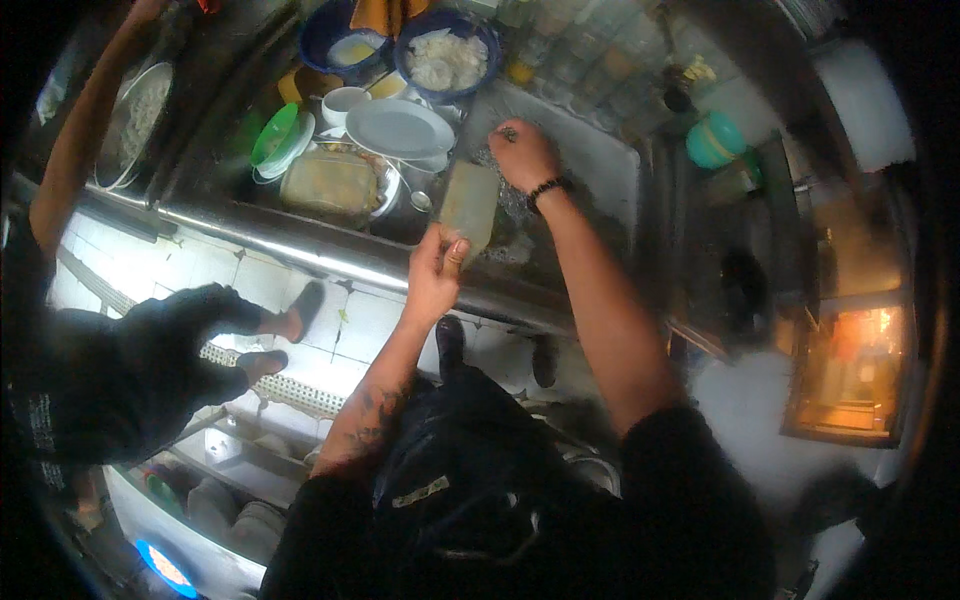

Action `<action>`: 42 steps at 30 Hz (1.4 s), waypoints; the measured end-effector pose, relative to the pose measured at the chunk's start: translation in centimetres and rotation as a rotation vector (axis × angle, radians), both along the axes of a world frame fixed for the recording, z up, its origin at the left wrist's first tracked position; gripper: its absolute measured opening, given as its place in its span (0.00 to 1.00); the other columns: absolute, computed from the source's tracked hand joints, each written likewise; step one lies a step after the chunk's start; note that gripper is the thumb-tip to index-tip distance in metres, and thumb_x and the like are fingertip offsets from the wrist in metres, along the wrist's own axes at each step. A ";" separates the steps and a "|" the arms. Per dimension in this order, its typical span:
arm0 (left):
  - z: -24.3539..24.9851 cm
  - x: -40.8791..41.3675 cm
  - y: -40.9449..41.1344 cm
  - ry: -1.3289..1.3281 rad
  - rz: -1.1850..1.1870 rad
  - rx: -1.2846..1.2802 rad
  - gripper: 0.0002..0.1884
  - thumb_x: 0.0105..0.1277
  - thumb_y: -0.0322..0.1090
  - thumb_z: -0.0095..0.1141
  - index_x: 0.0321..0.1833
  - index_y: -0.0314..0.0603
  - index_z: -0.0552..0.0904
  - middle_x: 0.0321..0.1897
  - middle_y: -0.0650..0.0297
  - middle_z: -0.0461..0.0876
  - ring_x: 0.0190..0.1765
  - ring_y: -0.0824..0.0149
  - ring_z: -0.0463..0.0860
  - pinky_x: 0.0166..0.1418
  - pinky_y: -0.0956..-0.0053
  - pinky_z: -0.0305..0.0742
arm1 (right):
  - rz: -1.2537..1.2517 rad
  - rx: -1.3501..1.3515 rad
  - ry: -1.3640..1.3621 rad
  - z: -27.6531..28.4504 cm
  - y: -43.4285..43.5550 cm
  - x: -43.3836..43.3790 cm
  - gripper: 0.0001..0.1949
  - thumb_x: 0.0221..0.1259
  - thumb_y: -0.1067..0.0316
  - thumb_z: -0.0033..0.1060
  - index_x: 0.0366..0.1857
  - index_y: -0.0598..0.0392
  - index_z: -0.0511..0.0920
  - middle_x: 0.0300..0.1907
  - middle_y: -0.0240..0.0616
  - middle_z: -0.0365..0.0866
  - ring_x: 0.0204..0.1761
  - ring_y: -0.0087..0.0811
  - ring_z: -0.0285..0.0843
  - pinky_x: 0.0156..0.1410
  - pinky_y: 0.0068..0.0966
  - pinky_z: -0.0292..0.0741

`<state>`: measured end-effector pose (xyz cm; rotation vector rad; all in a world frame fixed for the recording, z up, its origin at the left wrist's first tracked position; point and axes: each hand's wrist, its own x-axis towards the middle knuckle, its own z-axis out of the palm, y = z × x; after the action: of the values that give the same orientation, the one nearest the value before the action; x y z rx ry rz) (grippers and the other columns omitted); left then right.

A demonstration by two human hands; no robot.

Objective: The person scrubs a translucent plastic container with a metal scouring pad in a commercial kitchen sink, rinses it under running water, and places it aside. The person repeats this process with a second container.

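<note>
My left hand (439,262) grips the near end of a translucent rectangular plastic container (471,202), which is tilted at the left edge of the sink basin (600,146). Beyond it, my right hand (529,154) is closed in a fist over the basin, a beaded bracelet on its wrist. A bit of grey, mesh-like material, apparently a metal scourer (510,134), shows between its fingers. Under the right hand there is water with suds (514,206). Left of the container lie a spoon (421,201), a white oval plate (401,129) and a cloudy lidded plastic box (330,184).
Behind the plates stand a white cup (345,103), a green bowl (275,135) and blue basins (448,56). Several glasses (574,64) line the sink's back. A turquoise container (715,140) sits at right. Another person's arm (90,127) reaches in at left. Dishes fill a crate (217,510) below.
</note>
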<state>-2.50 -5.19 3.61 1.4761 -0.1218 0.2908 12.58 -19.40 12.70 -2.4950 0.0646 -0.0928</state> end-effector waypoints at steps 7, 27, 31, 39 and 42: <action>0.7 1.2 0.6 0.086 0.037 0.236 0.12 0.73 0.40 0.55 0.45 0.36 0.75 0.36 0.45 0.82 0.41 0.41 0.81 0.45 0.59 0.75 | 0.063 -0.194 -0.039 0.9 4.9 -2.1 0.16 0.63 0.54 0.55 0.48 0.50 0.80 0.46 0.54 0.83 0.49 0.56 0.82 0.53 0.47 0.78; 0.8 0.6 -1.2 -0.073 0.137 0.344 0.07 0.65 0.28 0.54 0.41 0.35 0.71 0.36 0.43 0.76 0.43 0.37 0.76 0.46 0.49 0.70 | 0.223 -0.358 -0.161 -0.2 4.2 -4.3 0.13 0.70 0.58 0.46 0.46 0.56 0.75 0.43 0.58 0.82 0.47 0.62 0.79 0.51 0.52 0.75; -0.1 1.5 -1.8 -0.080 0.170 0.350 0.06 0.63 0.26 0.56 0.39 0.35 0.73 0.32 0.43 0.76 0.41 0.38 0.76 0.45 0.47 0.69 | 0.160 -0.391 -0.021 0.0 4.0 -5.7 0.13 0.70 0.59 0.48 0.47 0.56 0.75 0.44 0.59 0.82 0.49 0.61 0.80 0.51 0.52 0.75; 1.3 0.8 -2.4 -0.053 0.064 0.284 0.06 0.63 0.24 0.54 0.40 0.35 0.72 0.35 0.43 0.76 0.45 0.36 0.75 0.48 0.48 0.69 | 0.073 -0.460 0.034 1.0 3.8 -5.3 0.13 0.69 0.58 0.48 0.48 0.55 0.74 0.45 0.58 0.83 0.48 0.60 0.81 0.52 0.53 0.76; 0.4 1.1 -1.4 -0.061 0.143 0.337 0.06 0.64 0.26 0.55 0.40 0.35 0.73 0.35 0.44 0.77 0.45 0.36 0.75 0.48 0.48 0.69 | 0.108 -0.389 -0.025 0.4 4.3 -7.9 0.14 0.70 0.57 0.47 0.48 0.55 0.74 0.46 0.58 0.82 0.49 0.62 0.79 0.52 0.54 0.74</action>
<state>-1.43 -6.55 4.06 1.8147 -0.1187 0.4475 4.69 -15.13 13.12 -2.8784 -0.1094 -0.0987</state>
